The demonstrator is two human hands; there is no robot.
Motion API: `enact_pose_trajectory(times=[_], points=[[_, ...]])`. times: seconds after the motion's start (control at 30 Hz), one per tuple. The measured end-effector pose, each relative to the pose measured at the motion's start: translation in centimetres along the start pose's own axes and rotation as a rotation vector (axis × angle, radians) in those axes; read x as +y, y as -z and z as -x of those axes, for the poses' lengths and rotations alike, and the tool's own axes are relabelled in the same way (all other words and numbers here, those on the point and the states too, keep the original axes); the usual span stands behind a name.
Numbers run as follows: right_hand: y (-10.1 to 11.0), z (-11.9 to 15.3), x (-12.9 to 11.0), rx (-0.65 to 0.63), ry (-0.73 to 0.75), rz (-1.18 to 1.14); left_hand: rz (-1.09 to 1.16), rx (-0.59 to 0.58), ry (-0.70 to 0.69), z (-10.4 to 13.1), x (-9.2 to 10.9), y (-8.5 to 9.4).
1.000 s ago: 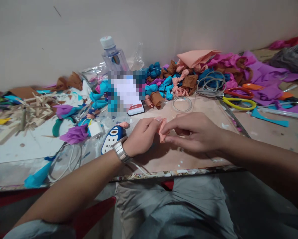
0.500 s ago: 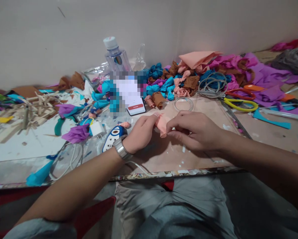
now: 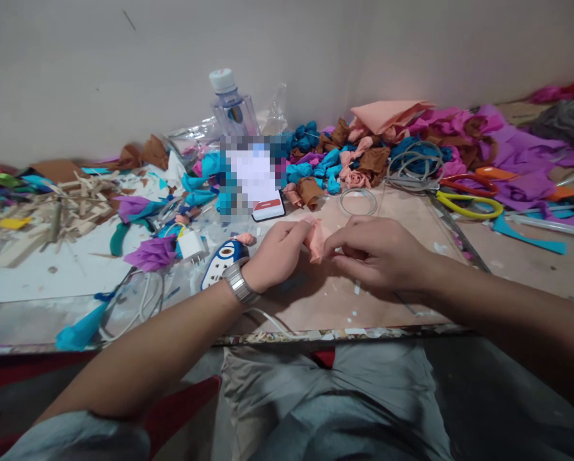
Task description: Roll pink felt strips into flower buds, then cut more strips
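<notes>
Between my two hands, just above the table board, is a small twisted piece of peach crepe paper (image 3: pixel 316 241). My left hand (image 3: pixel 279 255), with a metal watch on its wrist, is closed and pinches the paper's left side. From the right, the thumb and forefinger of my right hand (image 3: pixel 380 253) are closed at the paper's right edge. A ring of thin wire (image 3: pixel 358 202) lies on the board behind my hands. Beyond my left hand rests a phone (image 3: pixel 268 206), its screen lit and partly blurred out. The paper's inner folds are hidden by my fingers.
A blue and white power strip (image 3: pixel 218 262) lies by my left wrist, near a white charger (image 3: pixel 191 246). Crumpled coloured paper (image 3: pixel 363 163) lines the wall beside a bottle (image 3: pixel 233 112). Scissors (image 3: pixel 469 203) and a wire coil (image 3: pixel 418 163) lie right; wooden sticks (image 3: pixel 70 208) lie left.
The camera view has shifted slightly, so the table's things sit a little further right. Both hands stay on the peach paper, which has turned slightly between the fingers.
</notes>
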State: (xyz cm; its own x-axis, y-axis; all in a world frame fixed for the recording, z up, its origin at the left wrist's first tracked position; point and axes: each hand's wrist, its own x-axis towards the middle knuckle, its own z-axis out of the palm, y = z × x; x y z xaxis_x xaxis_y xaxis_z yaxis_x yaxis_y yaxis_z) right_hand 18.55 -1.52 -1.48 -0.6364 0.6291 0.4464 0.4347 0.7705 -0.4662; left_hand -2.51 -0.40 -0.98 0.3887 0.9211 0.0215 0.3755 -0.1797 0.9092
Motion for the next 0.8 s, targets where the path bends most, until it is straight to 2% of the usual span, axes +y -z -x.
enact_pose_trajectory(times=[0.33, 0.4, 0.5, 0.57, 0.67, 0.8], points=[[0.1, -0.1, -0.3, 0.033, 0.026, -0.058, -0.023, 0.016, -0.041, 0.1, -0.3, -0.1], [0.2, -0.2, -0.4, 0.103, 0.027, -0.064, -0.018, 0.013, -0.086, 0.3, -0.4, -0.2], [0.5, -0.5, -0.2, 0.29, -0.043, -0.105, -0.022, -0.009, -0.205, 0.7, -0.3, -0.3], [0.7, -0.6, 0.0, 0.343, -0.059, -0.141, -0.022, -0.048, -0.261, 1.0, -0.1, -0.4], [0.8, -0.8, 0.1, 0.297, -0.019, -0.169, -0.009, -0.116, -0.309, 1.4, 0.2, -0.4], [0.8, -0.9, -0.2, 0.244, 0.028, -0.242, 0.004, -0.137, -0.362, 1.4, 0.2, -0.3]])
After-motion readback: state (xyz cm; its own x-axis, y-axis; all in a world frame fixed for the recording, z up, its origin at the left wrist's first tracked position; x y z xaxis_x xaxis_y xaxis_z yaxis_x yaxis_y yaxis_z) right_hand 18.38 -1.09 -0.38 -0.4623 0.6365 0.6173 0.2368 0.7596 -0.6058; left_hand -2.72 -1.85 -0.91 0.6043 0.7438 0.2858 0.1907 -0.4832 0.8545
